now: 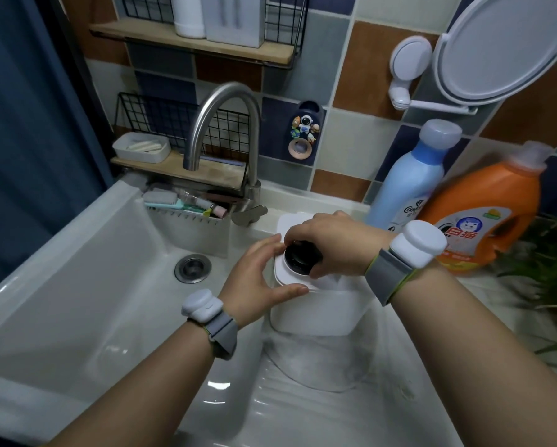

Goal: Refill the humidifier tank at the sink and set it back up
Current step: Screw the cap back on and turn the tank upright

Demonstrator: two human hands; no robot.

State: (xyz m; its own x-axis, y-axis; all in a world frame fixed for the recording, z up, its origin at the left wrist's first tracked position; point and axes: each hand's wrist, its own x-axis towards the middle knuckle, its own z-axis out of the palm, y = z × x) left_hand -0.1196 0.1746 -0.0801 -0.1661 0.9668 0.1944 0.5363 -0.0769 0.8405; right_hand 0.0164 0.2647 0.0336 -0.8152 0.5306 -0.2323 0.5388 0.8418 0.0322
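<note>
The white humidifier tank point(316, 309) stands on the ribbed right side of the sink point(87, 253), its round black cap point(299, 258) facing up. My left hand point(258, 279) grips the tank's upper left edge, thumb along the front. My right hand point(332, 245) reaches over from the right with its fingers closed around the black cap. Behind my right hand lies a white, rounded-square part point(291, 222) on the sink ledge. The steel tap point(225, 130) arches over the basin to the left; no water runs from it.
A blue softener bottle point(409, 175) and an orange detergent jug point(483, 214) stand at the right, by green plant leaves point(541, 269). A brush caddy point(190, 217) hangs inside the basin under the tap. Wall shelves point(193, 43) and a round mirror point(496, 46) are above.
</note>
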